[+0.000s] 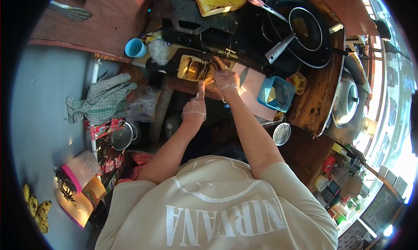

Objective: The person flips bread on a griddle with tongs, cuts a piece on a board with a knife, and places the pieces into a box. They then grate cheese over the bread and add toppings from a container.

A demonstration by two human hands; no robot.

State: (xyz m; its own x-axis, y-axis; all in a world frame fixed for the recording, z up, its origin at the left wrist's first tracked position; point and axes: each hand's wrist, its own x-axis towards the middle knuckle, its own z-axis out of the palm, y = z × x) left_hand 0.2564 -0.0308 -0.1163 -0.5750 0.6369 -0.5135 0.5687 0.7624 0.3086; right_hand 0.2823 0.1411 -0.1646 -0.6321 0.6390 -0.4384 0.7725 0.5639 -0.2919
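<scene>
Toasted bread (190,68), cut into several pieces, lies on a wooden board (176,83) at the upper middle. My left hand (194,107), in a clear plastic glove, points one finger onto the near edge of the bread; its other fingers are curled. To its right, my right hand (227,79), also gloved, is closed at the right end of the bread, by what looks like a thin dark blade between the pieces. Its grip is partly hidden.
Behind the board is a black stove (196,40) with bread slices (220,1) and a pan (310,32). A blue cup (136,47) stands left; a blue container (276,94) sits right, near a small strainer (281,134).
</scene>
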